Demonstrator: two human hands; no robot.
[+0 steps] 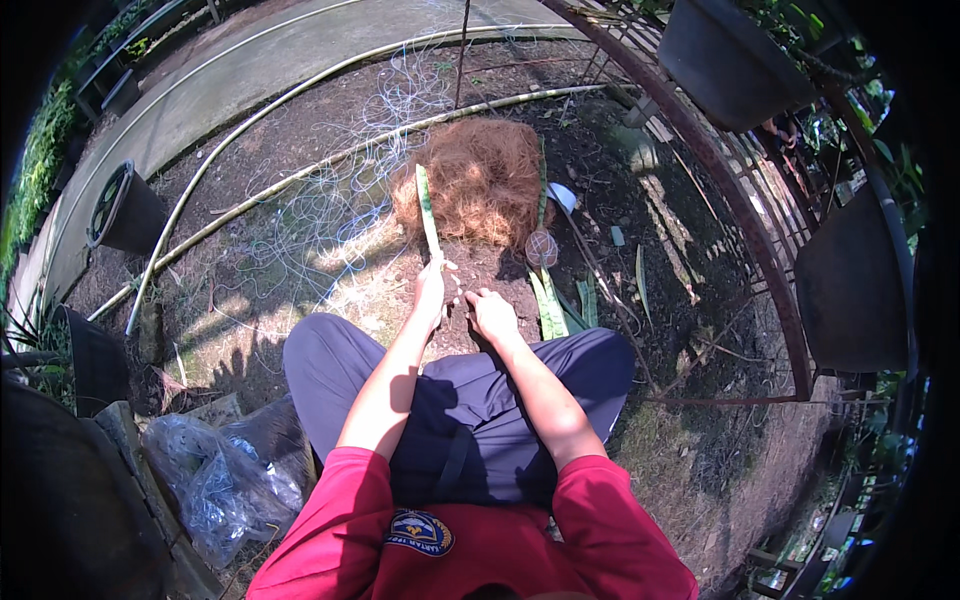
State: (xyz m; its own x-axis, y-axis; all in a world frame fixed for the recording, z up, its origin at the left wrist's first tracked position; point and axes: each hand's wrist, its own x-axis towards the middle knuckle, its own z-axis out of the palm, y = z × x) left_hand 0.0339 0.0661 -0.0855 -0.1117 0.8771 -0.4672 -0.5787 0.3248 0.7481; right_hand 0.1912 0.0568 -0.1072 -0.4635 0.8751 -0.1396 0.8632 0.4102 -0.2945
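In my left hand (430, 290) is an upright snake plant leaf (428, 212), green with pale edges, gripped near its lower end. Pale root-like bits hang below that grip, between my hands. My right hand (492, 317) is beside them with its fingers curled together; whatever they pinch is too small to make out. Just beyond lies a heap of brown coconut fibre (475, 180), and dark loose soil (490, 268) lies between it and my hands. To the right sits a string-wrapped ball (541, 248), with more striped leaves (551, 305) near my right knee.
Tangled pale blue string (335, 215) spreads over the ground to the left. A long hose or pipe (250, 203) curves behind it. Black pots (130, 212) stand at the left, a crumpled plastic bag (225, 480) lies near my left side, and a rusty curved frame (735, 170) rises right.
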